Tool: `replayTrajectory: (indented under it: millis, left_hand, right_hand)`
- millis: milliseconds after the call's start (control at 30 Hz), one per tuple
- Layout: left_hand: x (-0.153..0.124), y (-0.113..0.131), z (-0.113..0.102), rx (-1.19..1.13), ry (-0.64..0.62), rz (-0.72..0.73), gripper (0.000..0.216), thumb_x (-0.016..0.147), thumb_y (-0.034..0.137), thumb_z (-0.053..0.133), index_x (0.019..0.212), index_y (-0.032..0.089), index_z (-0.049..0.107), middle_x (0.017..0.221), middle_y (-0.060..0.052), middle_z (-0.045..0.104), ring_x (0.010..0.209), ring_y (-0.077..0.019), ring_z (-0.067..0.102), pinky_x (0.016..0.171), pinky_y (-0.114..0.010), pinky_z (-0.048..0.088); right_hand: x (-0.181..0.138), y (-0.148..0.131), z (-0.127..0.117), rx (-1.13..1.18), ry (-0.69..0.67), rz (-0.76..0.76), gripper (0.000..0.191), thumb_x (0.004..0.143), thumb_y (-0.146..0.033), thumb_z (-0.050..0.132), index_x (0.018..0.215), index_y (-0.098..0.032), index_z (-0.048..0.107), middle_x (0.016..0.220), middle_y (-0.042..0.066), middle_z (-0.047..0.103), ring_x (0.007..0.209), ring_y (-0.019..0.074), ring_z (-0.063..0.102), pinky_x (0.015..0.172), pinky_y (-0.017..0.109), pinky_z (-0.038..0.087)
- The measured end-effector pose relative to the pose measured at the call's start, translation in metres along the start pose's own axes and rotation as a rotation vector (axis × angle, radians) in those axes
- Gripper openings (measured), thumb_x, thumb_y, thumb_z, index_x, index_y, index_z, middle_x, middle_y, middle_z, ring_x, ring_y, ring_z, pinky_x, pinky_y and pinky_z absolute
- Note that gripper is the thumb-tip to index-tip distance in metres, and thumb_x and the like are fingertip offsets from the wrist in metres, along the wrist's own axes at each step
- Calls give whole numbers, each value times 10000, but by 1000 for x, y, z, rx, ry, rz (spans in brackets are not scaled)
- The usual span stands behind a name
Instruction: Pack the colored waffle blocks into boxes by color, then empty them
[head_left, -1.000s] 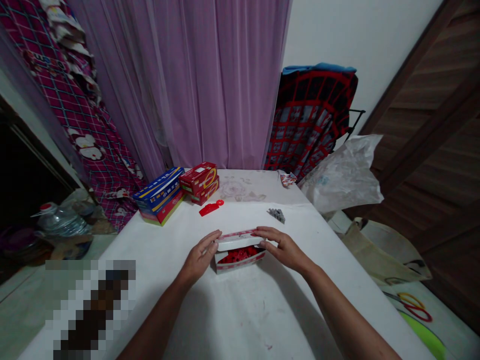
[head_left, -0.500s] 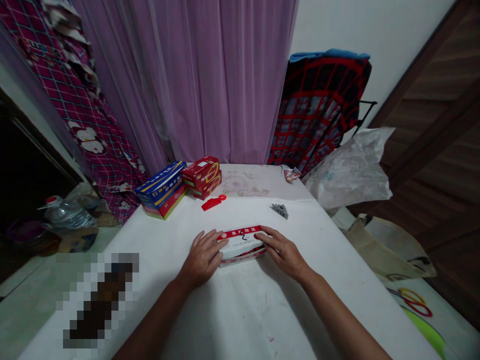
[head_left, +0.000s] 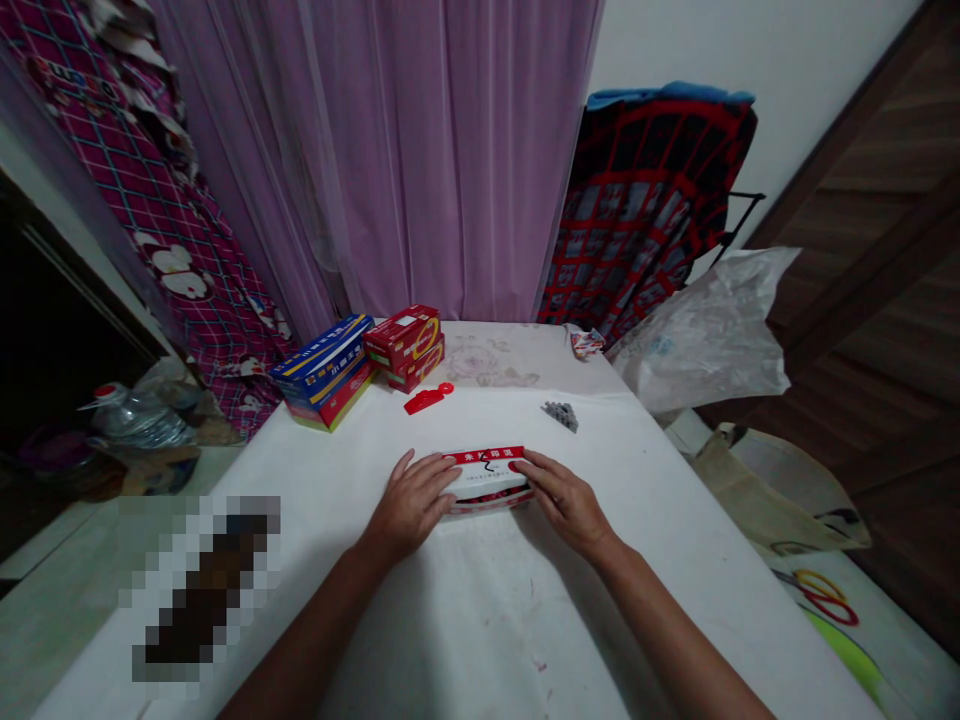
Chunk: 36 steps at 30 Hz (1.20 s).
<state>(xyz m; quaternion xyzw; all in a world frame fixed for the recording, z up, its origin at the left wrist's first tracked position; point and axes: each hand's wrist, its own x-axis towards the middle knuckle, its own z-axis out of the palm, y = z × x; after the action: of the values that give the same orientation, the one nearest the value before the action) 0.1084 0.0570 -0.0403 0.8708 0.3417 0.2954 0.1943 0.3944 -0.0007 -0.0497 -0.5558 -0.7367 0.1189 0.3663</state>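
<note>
Hold: my left hand (head_left: pixel 411 500) and right hand (head_left: pixel 566 500) clamp the box (head_left: pixel 489 483) at opposite ends, fingers over its lid (head_left: pixel 480 470) | Place: on the counter (head_left: pixel 480 610) before me | Why: gripping both sides likely stops it sliding and keeps the lid level end to end

Red-and-white box (head_left: pixel 491 480), purple curtain (head_left: pixel 465 150), red-and-black checked cloth (head_left: pixel 637 210)

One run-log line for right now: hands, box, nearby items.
left hand: on lid, left end | right hand: on lid, right end | white-red box: front gap under lid, red inside | beyond: red piece, gray piece
</note>
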Motion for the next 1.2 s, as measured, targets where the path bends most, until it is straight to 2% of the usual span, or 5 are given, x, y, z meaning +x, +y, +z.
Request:
replayTrajectory:
  millis: [300,500,767,1033,1200]
  left_hand:
    - [-2,2,3,119,-37,2,347,917,289,474,1220,320,639,1301,-44,631,1274,-219,508,1175,-504,137]
    - [-5,8,2,68,-35,44,355,904,245,494,1221,317,638,1293,-53,635,1284,-245,509,1180,-536,79]
    - [-10,15,2,22,-90,14,344,850,307,618,1192,320,653,1299,-50,629,1308,-276,484,1188,-541,50]
    - [-8,7,13,134,13,44,271,886,267,541,1106,309,695,1203,-59,688,1224,-271,561,1166,-555,145]
    - [-8,8,13,296,70,109,353,889,276,541,1234,269,615,1340,-78,599,1282,-257,504,1151,-535,210]
  right_hand:
    - [-5,-1,3,17,30,-12,365,925,-272,459,1229,-322,653,1352,63,578,1197,229,576,1003,413,497]
    - [-12,-3,5,-20,36,-45,386,934,-268,430,1258,-310,635,1389,84,542,1170,229,596,970,393,519]
    - [-26,-3,12,-260,75,-106,382,913,-270,497,1276,-276,615,1362,108,570,1196,255,570,957,435,509]
    - [-22,-1,20,-313,133,-173,357,912,-235,504,1245,-261,629,1313,122,607,1150,267,593,911,438,505]
    - [-15,-2,13,-292,228,-138,514,867,-162,461,1378,-205,494,1327,127,595,1171,238,591,935,405,519]
